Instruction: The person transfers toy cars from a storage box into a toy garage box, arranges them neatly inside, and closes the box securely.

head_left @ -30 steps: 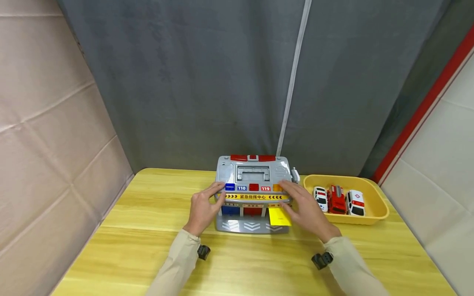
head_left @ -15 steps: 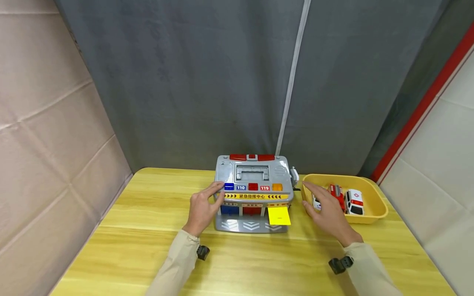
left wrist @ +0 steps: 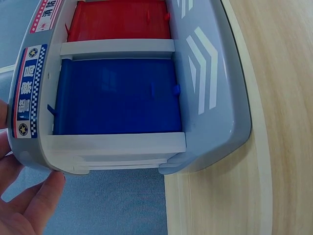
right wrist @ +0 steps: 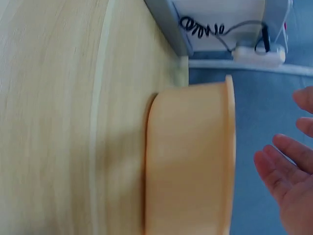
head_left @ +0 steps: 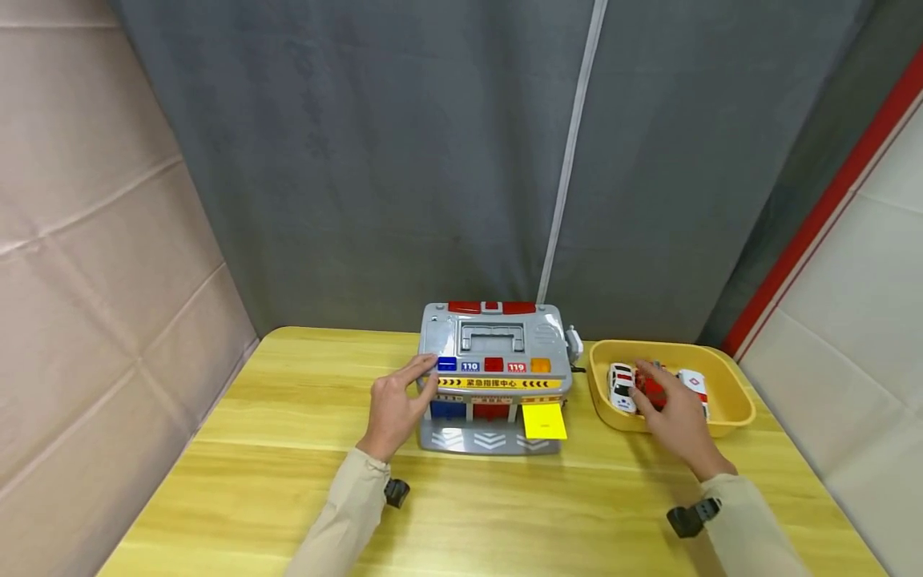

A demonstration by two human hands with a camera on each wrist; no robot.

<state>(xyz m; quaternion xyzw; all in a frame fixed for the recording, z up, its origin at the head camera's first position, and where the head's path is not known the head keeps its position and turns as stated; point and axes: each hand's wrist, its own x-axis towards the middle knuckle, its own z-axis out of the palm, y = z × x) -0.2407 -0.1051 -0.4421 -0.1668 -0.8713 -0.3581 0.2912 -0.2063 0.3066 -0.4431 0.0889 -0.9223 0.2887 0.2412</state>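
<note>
A grey toy emergency station [head_left: 493, 417] stands on the table with blue and red doors and a raised yellow flap [head_left: 544, 421]. My left hand [head_left: 392, 409] holds its front left corner, thumb at the front edge, fingers along the side. The left wrist view shows the blue door [left wrist: 117, 98] and fingers [left wrist: 44, 200] at the corner. My right hand [head_left: 681, 421] hovers over a yellow bin [head_left: 735, 401], fingers spread and nothing in them. Inside the bin, a white toy police car [head_left: 622, 389] lies left of the fingertips. The hand partly covers a red toy fire truck [head_left: 652, 391] and a white toy ambulance [head_left: 695, 385].
A white handset [right wrist: 259, 56] with a black coiled cord hangs at the station's right side. Grey curtain [head_left: 404, 200] hangs behind the wooden table [head_left: 310, 417]. Pale panels flank both sides.
My right hand has left the station's right front corner and moved right, over the yellow bin. The left hand stays on its corner of the station.
</note>
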